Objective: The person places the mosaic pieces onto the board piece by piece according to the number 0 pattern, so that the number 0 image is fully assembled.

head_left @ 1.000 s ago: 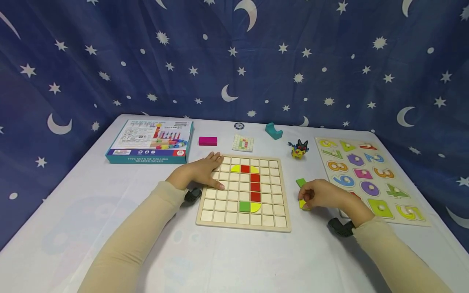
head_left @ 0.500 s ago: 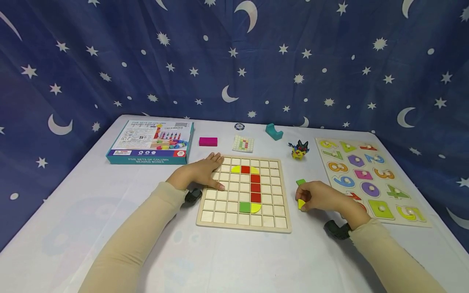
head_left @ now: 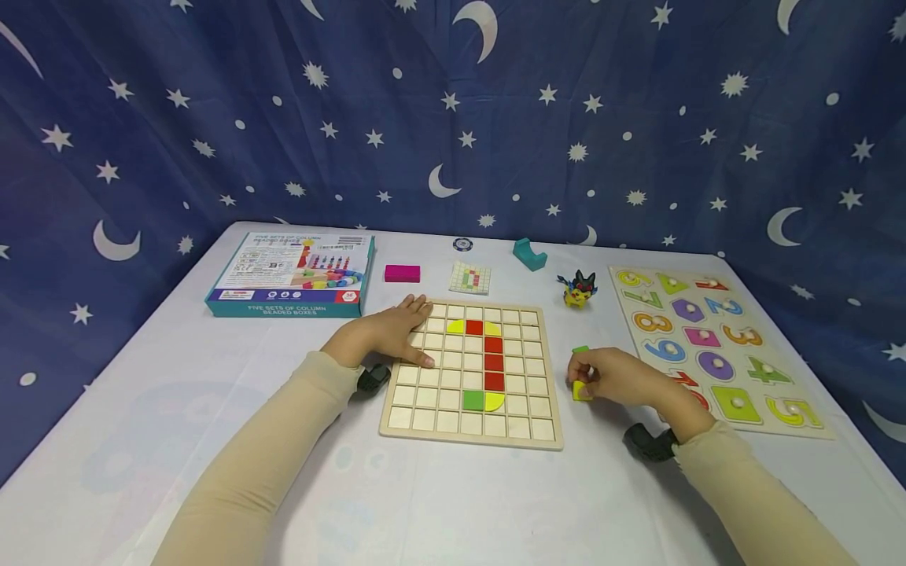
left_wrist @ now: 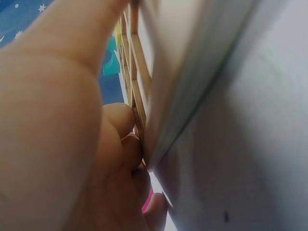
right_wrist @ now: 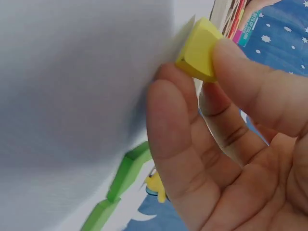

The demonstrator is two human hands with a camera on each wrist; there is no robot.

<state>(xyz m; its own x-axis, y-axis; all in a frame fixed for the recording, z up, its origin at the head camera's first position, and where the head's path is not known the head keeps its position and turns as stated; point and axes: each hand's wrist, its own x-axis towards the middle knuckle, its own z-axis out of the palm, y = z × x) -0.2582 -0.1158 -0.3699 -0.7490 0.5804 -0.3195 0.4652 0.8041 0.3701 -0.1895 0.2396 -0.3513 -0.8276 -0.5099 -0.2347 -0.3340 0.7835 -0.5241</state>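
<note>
My left hand (head_left: 392,330) rests on the left edge of the wooden grid board (head_left: 470,441), fingers spread and thumb over the squares. Red, yellow and green tiles lie in some of its cells, among them a green square tile (head_left: 473,401). To the board's right, my right hand (head_left: 614,374) pinches a yellow tile (right_wrist: 199,50) with one curved side between thumb and fingers, tilted close over the table. Behind those fingers lie green blocks (right_wrist: 126,171), mostly hidden in the head view.
A number and shape puzzle board (head_left: 718,354) lies at the right. Along the back are a teal box (head_left: 286,310), a magenta block (head_left: 402,273), a small pattern card (head_left: 469,278), a teal curved piece (head_left: 528,255) and a small yellow-and-black figure (head_left: 579,291).
My right hand has shifted slightly left, with the yellow tile now pinched and tilted in its fingers. My left hand and the board have stayed put.
</note>
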